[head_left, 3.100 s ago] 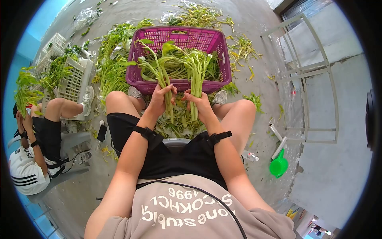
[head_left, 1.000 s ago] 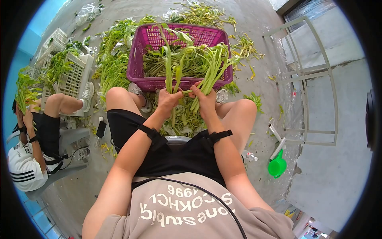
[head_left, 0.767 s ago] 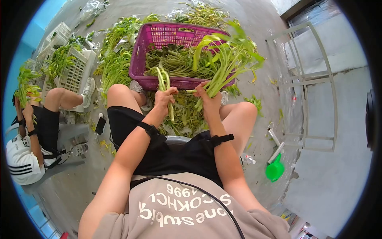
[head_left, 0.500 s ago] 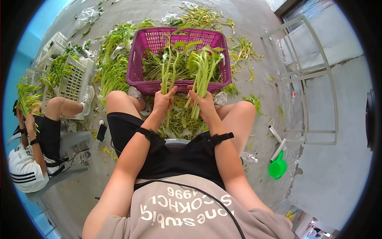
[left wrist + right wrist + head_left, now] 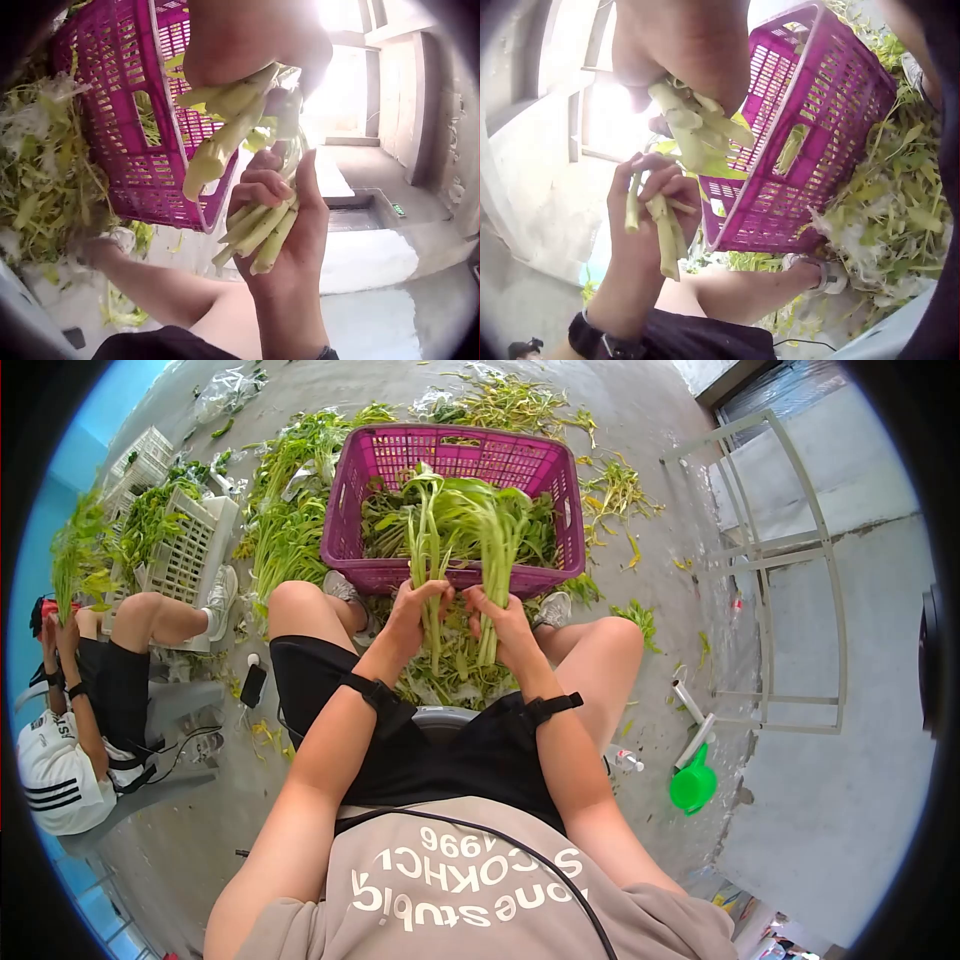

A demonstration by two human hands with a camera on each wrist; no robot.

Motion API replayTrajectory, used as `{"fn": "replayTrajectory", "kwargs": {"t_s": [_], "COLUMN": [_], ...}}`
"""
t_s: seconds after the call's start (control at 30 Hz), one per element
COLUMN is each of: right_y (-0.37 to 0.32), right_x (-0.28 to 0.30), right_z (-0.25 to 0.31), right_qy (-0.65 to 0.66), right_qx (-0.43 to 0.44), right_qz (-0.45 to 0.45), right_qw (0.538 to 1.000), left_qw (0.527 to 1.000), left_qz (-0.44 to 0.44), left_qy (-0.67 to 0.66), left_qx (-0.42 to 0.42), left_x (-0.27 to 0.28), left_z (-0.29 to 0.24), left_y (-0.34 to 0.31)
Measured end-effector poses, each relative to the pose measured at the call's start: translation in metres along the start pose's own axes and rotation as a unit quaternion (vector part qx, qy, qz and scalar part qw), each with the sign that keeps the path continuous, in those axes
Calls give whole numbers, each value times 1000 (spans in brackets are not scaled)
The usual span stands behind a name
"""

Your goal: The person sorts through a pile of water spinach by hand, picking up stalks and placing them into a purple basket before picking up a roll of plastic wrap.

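In the head view, the left hand [image 5: 409,618] grips a few pale green leafy stems [image 5: 424,545] upright, at the near edge of the purple basket [image 5: 340,568]. Close beside it, the right hand [image 5: 505,625] holds a thicker bunch of stems [image 5: 497,555], leafy tops over the basket. Cut ends stick out below both hands. The left wrist view shows the right hand [image 5: 289,232] with fingers curled round its bunch [image 5: 262,229]; in the right wrist view the left hand [image 5: 649,217] has its stems [image 5: 664,225] between its fingers. More greens [image 5: 400,530] lie inside the basket.
Loose greens [image 5: 290,510] cover the floor left of the basket, with trimmings [image 5: 455,670] between the feet. A seated person [image 5: 65,760] works at white crates [image 5: 180,550] on the left. At right are a metal frame [image 5: 830,560] and a green scoop [image 5: 693,785].
Both hands have stayed close together while the stems shifted; the right bunch, earlier leaning right, now stands nearly upright. The left hand's stems look fuller than before. The other person's greens are raised higher.
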State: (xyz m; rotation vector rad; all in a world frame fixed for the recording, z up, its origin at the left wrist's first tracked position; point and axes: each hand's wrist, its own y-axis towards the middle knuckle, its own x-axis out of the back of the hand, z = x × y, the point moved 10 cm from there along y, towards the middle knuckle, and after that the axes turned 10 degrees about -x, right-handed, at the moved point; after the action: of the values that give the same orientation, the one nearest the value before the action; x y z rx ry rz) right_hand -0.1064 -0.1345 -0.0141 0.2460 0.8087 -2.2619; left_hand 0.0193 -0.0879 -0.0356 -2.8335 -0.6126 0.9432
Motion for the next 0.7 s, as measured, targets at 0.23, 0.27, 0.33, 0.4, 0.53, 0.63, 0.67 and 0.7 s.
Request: {"fn": "replayTrajectory", "kwargs": {"t_s": [0.23,0.27,0.33,0.4,0.53,0.63,0.67,0.7], "right_y": [3,4,5,4,6,10,11,11], "right_x": [19,16,14,16,17,21,23,22], "right_z": [-2,-3,-6,-8,-9,-13,-14,-15], "right_qy": [86,80,78,76,49,42,40,40], "right_qx": [-8,-11,-14,-17,-18,-13,-9,-9], "right_qz": [-37,-31,-39,-46,-45,-54,-62,-63], "right_qw": [996,996,996,996,998,998,997,997], "left_qw": [999,1000,1000,998,999,1000,1000,1000], "left_qz": [14,-3,-19,-35,-10,13,14,16], "left_qy": [-34,-11,14,56,41,25,22,19], "left_qx": [-8,3,14,7,-28,0,-2,-4], "left_x": [-2,2,2,-1,-14,-15,-14,-13], "left_z": [2,7,7,3,-9,-6,-5,-5], "left_y": [4,5,2,-2,-5,-8,-8,-7]}}
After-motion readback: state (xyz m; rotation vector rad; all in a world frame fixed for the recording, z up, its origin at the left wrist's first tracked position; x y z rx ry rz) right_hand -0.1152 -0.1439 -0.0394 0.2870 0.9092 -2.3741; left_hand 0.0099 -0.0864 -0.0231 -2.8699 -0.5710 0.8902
